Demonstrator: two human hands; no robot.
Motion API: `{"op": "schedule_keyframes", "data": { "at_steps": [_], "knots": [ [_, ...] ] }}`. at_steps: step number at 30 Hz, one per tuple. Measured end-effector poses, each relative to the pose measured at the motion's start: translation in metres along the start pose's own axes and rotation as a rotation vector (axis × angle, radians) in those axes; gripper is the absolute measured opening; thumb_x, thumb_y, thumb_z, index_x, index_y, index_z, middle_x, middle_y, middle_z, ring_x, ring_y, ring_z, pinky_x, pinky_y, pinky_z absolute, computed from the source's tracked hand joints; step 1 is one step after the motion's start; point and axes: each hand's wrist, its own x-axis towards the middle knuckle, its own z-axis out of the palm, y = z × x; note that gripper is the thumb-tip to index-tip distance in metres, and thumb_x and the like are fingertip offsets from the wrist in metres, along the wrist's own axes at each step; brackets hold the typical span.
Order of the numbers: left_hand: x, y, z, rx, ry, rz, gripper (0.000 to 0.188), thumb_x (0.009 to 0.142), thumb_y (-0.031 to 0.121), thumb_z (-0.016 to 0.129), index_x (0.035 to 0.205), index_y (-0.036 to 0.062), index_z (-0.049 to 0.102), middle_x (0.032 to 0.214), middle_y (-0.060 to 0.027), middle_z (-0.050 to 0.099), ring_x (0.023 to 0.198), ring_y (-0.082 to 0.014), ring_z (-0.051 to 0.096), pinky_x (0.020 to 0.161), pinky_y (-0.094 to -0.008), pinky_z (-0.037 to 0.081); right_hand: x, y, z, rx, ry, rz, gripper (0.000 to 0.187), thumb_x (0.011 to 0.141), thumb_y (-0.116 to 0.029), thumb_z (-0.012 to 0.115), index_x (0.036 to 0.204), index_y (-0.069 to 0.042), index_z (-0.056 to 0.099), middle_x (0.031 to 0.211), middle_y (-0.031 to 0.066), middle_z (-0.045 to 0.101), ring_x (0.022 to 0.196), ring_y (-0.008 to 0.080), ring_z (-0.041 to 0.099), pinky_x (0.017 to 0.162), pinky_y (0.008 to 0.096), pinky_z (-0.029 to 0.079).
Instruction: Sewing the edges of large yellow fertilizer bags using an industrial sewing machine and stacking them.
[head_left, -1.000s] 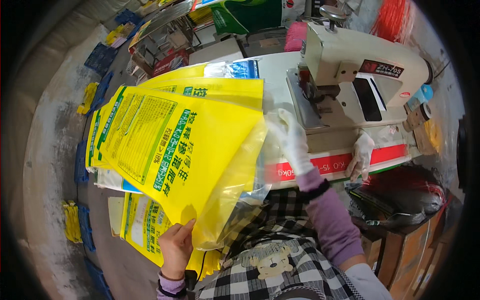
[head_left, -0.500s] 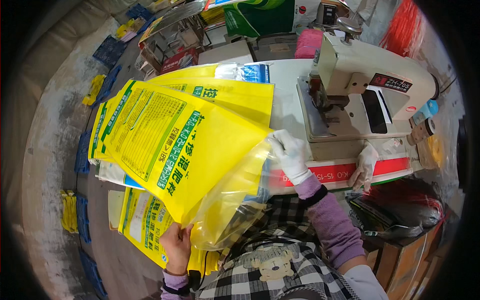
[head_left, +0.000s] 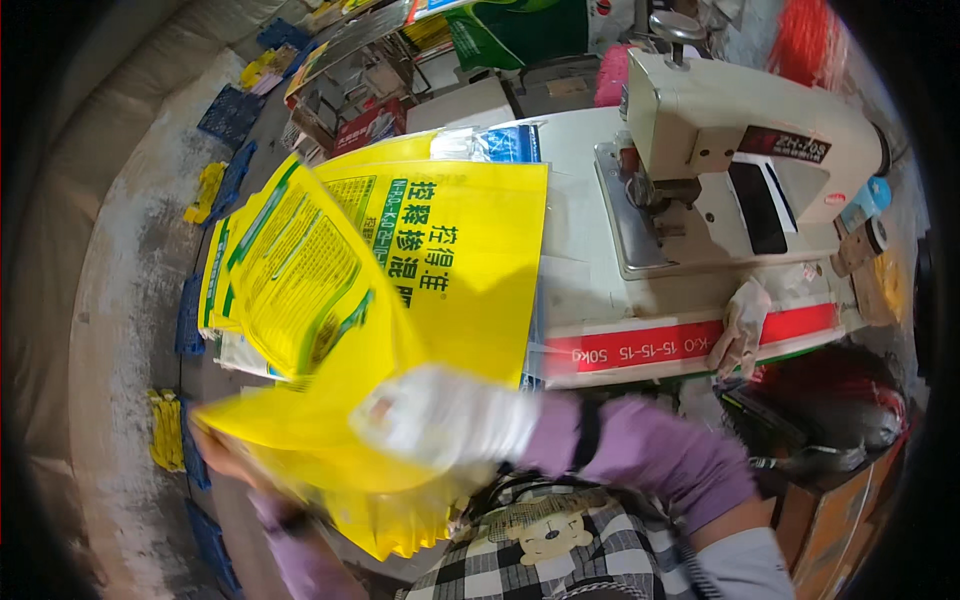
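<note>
A yellow printed plastic bag [head_left: 300, 280] is lifted and bent over in front of me, its near part curled with a plain yellow side showing. My left hand [head_left: 228, 460], bare and blurred, grips the bag's lower left edge, with part of the fingers behind the plastic. Across the near part of the bag lies my right hand [head_left: 440, 415] in a white glove, touching it; motion smears its fingers. Beneath and beyond is a stack of flat yellow bags [head_left: 470, 260] on the white table [head_left: 575, 150]. Folded yellow plastic [head_left: 390, 525] hangs below my hands.
A white bag-sewing machine [head_left: 720, 150] stands on the table's right, with a dark phone-like slab [head_left: 757, 208] on its base. A white glove [head_left: 742, 325] hangs over the red-striped front edge. A cardboard box [head_left: 830, 520] stands lower right; blue crates [head_left: 205, 540] line the left.
My right hand has swept left and nearer with the bag, which has folded over, uncovering the printed bag beneath. My left hand has moved left and slightly up.
</note>
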Motion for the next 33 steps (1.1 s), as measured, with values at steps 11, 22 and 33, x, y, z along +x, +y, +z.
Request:
{"op": "schedule_keyframes", "data": {
  "at_steps": [11,22,33],
  "knots": [
    [-0.072,0.052,0.4,-0.32,-1.318,1.05,0.035,0.071,-0.009,0.054,0.098,0.0075,0.068,0.096,-0.0126,0.069,0.088,-0.0293,0.067,0.08,-0.0321,0.053,-0.216,0.028,0.043,1.067,1.308,1.142,0.028,0.093,-0.005,0.051,0.118,0.003,0.061,0.102,0.0052,0.065,0.087,0.0099,0.06,0.077,0.024,0.05],
    [-0.186,0.067,0.453,-0.101,-1.555,1.107,0.031,0.07,-0.001,0.056,0.091,0.0147,0.072,0.089,-0.0103,0.069,0.077,-0.0317,0.065,0.071,-0.0393,0.053,-0.298,0.007,0.049,0.005,0.674,1.313,0.02,0.089,-0.026,0.065,0.088,-0.008,0.073,0.067,0.008,0.065,0.059,0.0102,0.063,0.052,0.0287,0.047],
    [-0.192,0.186,0.356,-0.131,-1.824,0.978,0.033,0.079,0.015,0.057,0.11,0.004,0.064,0.105,-0.0165,0.067,0.109,-0.037,0.054,0.089,-0.0452,0.048,-0.258,0.037,0.031,-0.264,0.651,1.138,0.031,0.078,-0.015,0.065,0.109,-0.012,0.064,0.06,0.0067,0.055,0.049,0.0257,0.057,0.047,0.0376,0.044]
  ]
}}
